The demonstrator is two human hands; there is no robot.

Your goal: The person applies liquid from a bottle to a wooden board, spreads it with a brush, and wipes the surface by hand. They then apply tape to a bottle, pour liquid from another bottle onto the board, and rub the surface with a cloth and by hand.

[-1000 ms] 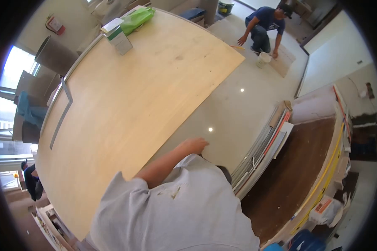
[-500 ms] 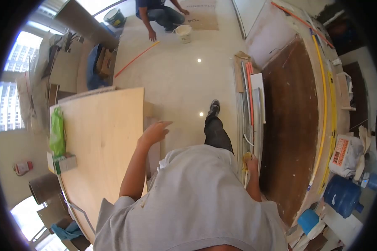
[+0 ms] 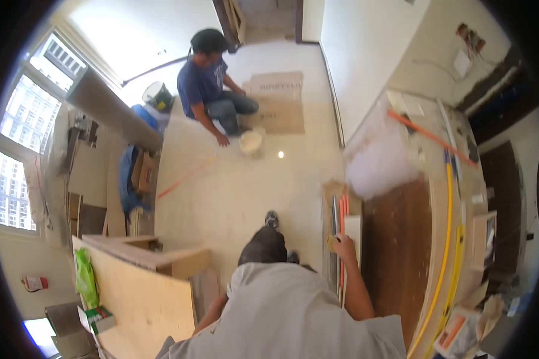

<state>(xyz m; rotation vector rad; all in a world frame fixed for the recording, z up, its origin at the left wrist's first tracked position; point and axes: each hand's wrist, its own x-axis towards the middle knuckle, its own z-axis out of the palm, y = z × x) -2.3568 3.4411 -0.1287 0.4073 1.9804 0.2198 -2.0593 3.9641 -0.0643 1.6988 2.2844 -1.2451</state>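
Note:
My right hand (image 3: 344,246) is closed round a small yellowish thing (image 3: 330,241), too blurred to name, beside a bundle of orange tubes (image 3: 342,212) and metal strips on my right. Only my left forearm (image 3: 214,313) shows, low beside the plywood box (image 3: 150,302); that hand is hidden behind the box edge and my shirt. On the floor ahead, a person (image 3: 206,93) in a dark cap crouches next to a white bucket (image 3: 251,142) and a flat cardboard sheet (image 3: 275,107).
An orange strip (image 3: 185,178) lies on the floor. To my right are a dark brown board (image 3: 395,245) and a yellow level (image 3: 454,275). A green bag (image 3: 86,278) rests on the plywood box. A green bucket (image 3: 157,96) stands behind the person.
The view has tilted up and moved forward. My left hand has dropped out of sight. My right hand has moved forward along the tubes. The crouching person now shows in full.

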